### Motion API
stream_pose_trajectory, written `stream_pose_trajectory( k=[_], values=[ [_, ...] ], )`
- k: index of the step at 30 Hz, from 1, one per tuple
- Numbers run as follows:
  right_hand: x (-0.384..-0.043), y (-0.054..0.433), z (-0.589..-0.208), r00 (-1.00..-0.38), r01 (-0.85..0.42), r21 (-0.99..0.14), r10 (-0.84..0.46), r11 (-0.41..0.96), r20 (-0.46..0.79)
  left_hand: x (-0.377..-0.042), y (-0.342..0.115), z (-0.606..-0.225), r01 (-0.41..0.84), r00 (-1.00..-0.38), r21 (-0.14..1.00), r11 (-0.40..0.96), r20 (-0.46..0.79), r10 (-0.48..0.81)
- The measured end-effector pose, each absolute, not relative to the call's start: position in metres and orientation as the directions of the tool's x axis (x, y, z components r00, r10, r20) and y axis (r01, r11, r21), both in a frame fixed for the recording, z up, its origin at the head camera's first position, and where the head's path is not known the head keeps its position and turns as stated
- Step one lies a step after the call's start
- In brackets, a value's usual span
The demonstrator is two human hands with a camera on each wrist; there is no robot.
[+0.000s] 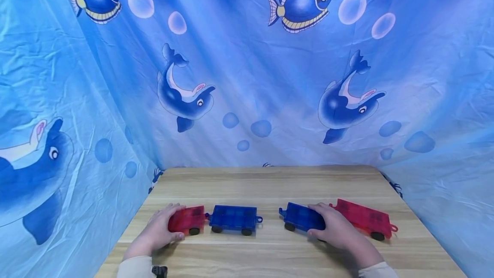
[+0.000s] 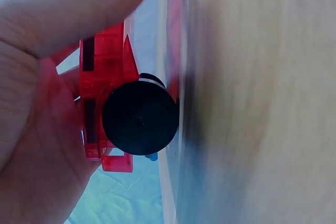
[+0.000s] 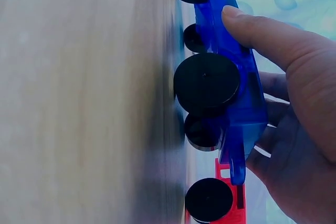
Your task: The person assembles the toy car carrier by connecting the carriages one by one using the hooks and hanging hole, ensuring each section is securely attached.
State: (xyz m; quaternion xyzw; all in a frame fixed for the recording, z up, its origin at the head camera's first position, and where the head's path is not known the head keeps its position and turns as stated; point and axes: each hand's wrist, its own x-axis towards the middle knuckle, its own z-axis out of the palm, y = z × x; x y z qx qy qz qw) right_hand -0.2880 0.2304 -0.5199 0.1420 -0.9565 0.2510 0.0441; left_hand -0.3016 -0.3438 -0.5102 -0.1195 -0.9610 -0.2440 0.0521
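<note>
A: Lower left of the frame: a person's left grip [image 1: 160, 228] holds a red toy car [image 1: 189, 219], thumb [image 2: 94, 11] along the near side, fingers behind. Why so?

B: Likely for steadiness. Held from both sides, the car sits level with its wheels [image 1: 194, 231] down at the bench [image 1: 266, 185], its right end left bare. That end meets a blue car [image 1: 234, 217], left of lower center and in neither grip; whether the two are hooked together cannot be told.

A: And across the gap?

B: Right of lower center, the right grip [image 1: 337, 228] is closed around a second blue car [image 1: 300, 216], taken toward its right end. That seems chosen to keep the hook [image 1: 282, 212] on its left tip free; it faces the ring [image 1: 260, 219] of the first blue car, the two apart.

A: The one at lower right?

B: A second red car [image 1: 366, 218], standing just beyond the right grip, its own ring [image 1: 394, 228] pointing right. Any link to the held blue car is hidden by the fingers and palm.

A: Why the slant?

B: Both cars on that side angle down toward the right of the frame, perhaps guided as one line. The left pair stands nearly straight across, before a sea-life curtain [image 1: 247, 76].
</note>
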Motion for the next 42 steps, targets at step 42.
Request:
stream_pose_trajectory(
  k=[42],
  values=[
    [-0.296, 0.215, -0.509, -0.939, -0.332, -0.449, -0.336, 0.829, 0.072, -0.324, -0.211, -0.488, 0.475, -0.880, 0.445, 0.759, 0.218, 0.423]
  ],
)
